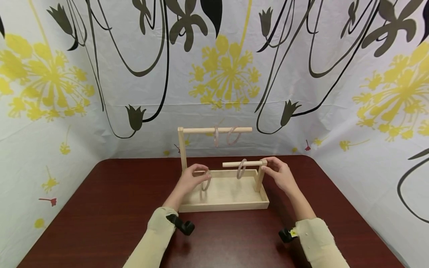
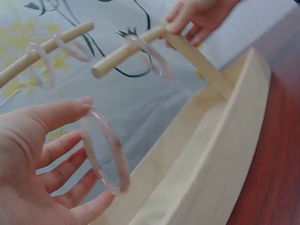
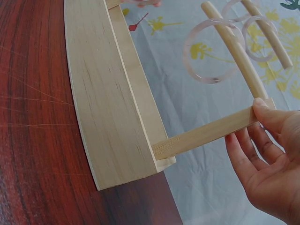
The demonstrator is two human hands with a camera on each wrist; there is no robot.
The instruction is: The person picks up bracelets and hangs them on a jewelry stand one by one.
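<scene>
A pale wooden stand has a shallow tray (image 1: pixel 223 206), a tall post with a long upper bar (image 1: pixel 197 130), and a shorter post with a lower bar (image 1: pixel 231 164). My left hand (image 1: pixel 191 180) pinches a pale pink translucent bangle (image 2: pixel 123 164) between thumb and fingers, over the tray's left part. My right hand (image 1: pixel 280 175) grips the top of the short post (image 3: pixel 206 133), thumb on its end. One bangle (image 3: pixel 186 51) hangs on the lower bar. Two more, a left bangle (image 1: pixel 216 136) and a right bangle (image 1: pixel 233 135), hang on the upper bar.
The stand rests on a dark red-brown table (image 1: pixel 127 193) near its back edge. Behind and at both sides hangs a white cloth (image 1: pixel 161 93) printed with yellow and grey flowers. Black wrist devices show at the left cuff (image 1: pixel 182 224) and the right cuff (image 1: pixel 287 235).
</scene>
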